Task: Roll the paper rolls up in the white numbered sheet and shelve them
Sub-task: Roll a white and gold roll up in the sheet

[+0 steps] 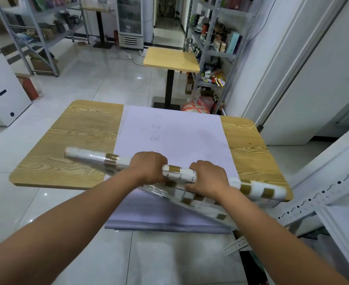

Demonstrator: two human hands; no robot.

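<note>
A white numbered sheet [175,136] lies along the wooden table [83,136], its near end hanging over the front edge. Several white paper rolls with brown tape patches [179,174] lie across the sheet near that edge. One long roll [91,157] sticks out to the left over the wood. Others [258,190] reach the table's right corner. My left hand [149,169] is curled over the rolls. My right hand [208,176] grips them beside it. How many rolls sit under my hands is hidden.
A small yellow table [170,58] stands behind the work table. Metal shelves with goods [214,44] rise at the right rear, more shelving [42,31] at the left rear. A white perforated shelf rail [313,200] lies close on my right. A white cabinet [2,93] stands left.
</note>
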